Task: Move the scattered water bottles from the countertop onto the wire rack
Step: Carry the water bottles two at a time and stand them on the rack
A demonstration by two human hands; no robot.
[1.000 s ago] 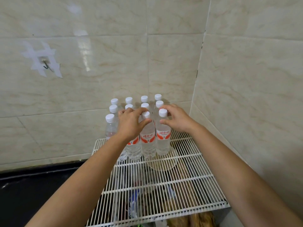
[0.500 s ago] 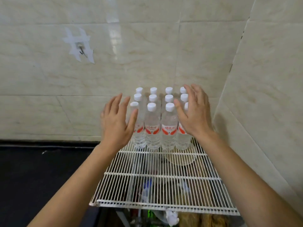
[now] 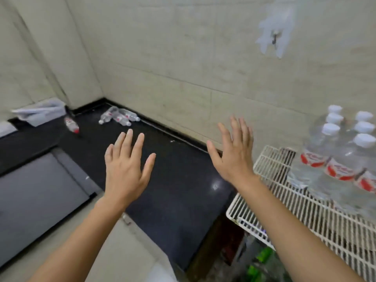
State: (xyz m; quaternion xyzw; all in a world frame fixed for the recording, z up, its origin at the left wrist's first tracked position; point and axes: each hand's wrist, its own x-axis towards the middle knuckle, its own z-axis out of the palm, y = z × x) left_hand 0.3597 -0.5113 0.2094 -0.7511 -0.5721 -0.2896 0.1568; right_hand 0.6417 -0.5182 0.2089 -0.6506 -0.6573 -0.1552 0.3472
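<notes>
Several clear water bottles [image 3: 343,151] with white caps and red labels stand upright in rows on the white wire rack [image 3: 317,216] at the right. A small heap of the same bottles [image 3: 118,117] lies on its side in the far corner of the black countertop [image 3: 175,180]. One more bottle [image 3: 71,124] lies alone to the left of the heap. My left hand [image 3: 127,167] and my right hand [image 3: 234,153] hover over the countertop, fingers spread, holding nothing.
A grey sink cover or panel [image 3: 34,194] sits at the left of the counter. A crumpled plastic bag [image 3: 40,111] lies at the far left by the wall. Tiled walls close the back and the corner. A hook [image 3: 274,38] with tape is on the wall.
My hands let go of the bottles on the rack and drew back open. The view has swung left, from the rack to the countertop and the lying bottles.
</notes>
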